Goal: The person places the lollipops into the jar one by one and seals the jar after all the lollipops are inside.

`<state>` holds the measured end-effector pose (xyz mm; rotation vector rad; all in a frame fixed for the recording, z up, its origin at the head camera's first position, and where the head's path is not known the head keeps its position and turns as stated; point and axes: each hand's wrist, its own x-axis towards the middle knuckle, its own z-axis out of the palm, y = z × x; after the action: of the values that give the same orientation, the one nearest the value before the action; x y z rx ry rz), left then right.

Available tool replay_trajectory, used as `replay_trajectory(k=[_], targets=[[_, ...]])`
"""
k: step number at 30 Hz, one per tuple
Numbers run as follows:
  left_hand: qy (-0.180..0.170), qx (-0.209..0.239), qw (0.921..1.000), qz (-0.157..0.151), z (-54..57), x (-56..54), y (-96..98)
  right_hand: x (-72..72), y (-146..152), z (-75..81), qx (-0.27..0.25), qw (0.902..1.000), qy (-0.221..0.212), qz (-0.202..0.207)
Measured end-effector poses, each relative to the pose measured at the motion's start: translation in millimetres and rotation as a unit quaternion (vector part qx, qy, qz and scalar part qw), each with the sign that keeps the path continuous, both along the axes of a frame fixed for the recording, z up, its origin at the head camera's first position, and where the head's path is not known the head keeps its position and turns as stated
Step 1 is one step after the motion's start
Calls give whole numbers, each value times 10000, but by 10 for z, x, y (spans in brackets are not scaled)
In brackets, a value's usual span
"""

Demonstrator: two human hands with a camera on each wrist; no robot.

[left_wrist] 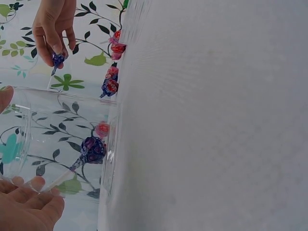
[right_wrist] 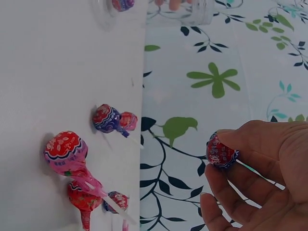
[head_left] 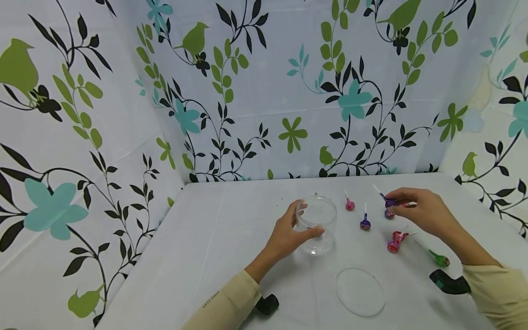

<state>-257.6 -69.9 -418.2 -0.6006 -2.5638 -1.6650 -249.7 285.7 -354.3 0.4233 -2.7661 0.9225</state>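
My left hand point(head_left: 288, 233) grips a clear round jar point(head_left: 321, 247), fingers on its far side and thumb across the near side. Between the fingertips of my right hand point(head_left: 426, 211) I pinch a purple-wrapped lollipop point(head_left: 389, 202), raised over the table with its stick pointing up and away; the right wrist view shows its red-and-blue wrapper point(right_wrist: 221, 151) under the thumb. Beyond the jar stand a purple lollipop point(head_left: 365, 224) and a pink lollipop point(head_left: 349, 204). In the left wrist view, a purple lollipop point(left_wrist: 93, 150) shows through the jar wall.
Nearer my right forearm lie red-and-pink lollipops point(head_left: 393, 246) and a green lollipop point(head_left: 441, 260). A thin clear disc point(head_left: 384, 300), like a lid, rests on the white table point(head_left: 231, 238) in front of the jar. Patterned cloth point(head_left: 255, 91) hangs around the table.
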Motion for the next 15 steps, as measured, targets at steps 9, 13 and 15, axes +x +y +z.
replay_trajectory(k=[9,13,15], targets=[[85,49,9999,-122,-2,-1,-12,7,-134,76,-228,9996,-39,174],[74,46,9999,-119,-17,-12,-14,11,-182,126,-237,9995,19,197],[65,35,9999,-115,-22,-17,-12,12,-205,149,-237,9995,40,207]])
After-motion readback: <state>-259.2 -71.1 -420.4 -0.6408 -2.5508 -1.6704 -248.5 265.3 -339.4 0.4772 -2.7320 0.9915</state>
